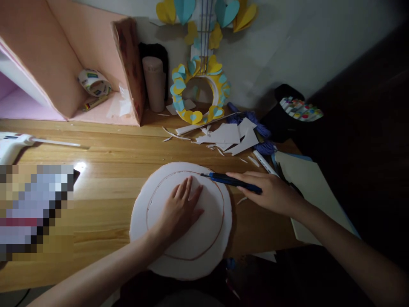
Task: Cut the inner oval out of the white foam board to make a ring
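A rough-edged white paper disc [213, 247] lies on the wooden table [105, 170], with a thin circle drawn inside it. My left hand [180, 211] presses flat on the disc's middle, fingers stretched out. My right hand [270, 192] is closed around a blue pen-like tool [230, 180] whose tip rests at the drawn circle's upper right edge.
White paper scraps [228, 136] and purple yarn [260, 132] lie behind the disc. A yellow-and-blue heart wreath [200, 91], a pink foam box holding a tape roll [94, 83], a marker case [298, 108], a beige sheet [309, 187] and a glue gun [14, 143] surround the work area.
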A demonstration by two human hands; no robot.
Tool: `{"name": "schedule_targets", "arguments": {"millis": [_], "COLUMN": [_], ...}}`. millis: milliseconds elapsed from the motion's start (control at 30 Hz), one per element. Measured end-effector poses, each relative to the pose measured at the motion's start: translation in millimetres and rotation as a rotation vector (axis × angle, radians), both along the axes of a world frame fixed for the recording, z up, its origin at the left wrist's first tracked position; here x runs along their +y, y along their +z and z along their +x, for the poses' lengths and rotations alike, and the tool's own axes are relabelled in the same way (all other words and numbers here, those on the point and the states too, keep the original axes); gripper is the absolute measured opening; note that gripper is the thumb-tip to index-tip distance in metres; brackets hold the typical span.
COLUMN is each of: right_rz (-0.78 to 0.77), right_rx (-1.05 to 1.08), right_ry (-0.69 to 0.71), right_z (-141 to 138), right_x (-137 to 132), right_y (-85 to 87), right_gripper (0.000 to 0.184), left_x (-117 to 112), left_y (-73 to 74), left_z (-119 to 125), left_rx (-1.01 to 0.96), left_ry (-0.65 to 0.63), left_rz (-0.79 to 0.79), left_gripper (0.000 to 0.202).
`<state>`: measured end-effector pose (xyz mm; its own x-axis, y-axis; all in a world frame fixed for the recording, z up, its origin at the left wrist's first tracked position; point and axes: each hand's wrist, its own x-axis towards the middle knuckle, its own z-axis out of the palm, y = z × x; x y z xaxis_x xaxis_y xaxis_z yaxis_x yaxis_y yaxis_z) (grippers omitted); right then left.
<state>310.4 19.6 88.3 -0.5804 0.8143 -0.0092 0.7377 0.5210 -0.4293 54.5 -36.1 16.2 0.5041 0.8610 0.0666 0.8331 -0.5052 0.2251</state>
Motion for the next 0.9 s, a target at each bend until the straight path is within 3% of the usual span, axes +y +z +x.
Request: {"name": "schedule_targets", "arguments": {"millis": [500,767,900], "right_rz": [0.035,-0.084,-0.041], "right_rx": [-0.132,-0.012,-0.002], "right_ry": [-0.064,-0.265,-0.345], "right_z": [7.3,12.4,3.9], "right_x": [-23.0,-44.5,-60.5], "right_y": [2.7,-2.6,-7.9], "right_gripper": [0.047,0.046,0.043], "left_x": [-2.8,-4.2,-4.4], "left_y": [-6.1,-7.3,-7.0], "left_z": [2.6,3.2,6.6], "left_rx": [0.002,-0.005,0.007], "left_ry": [0.009,-0.003,0.007], "left_rz": [0.024,0.083,0.098], "left_gripper": [0.054,0.052,0.053]}}
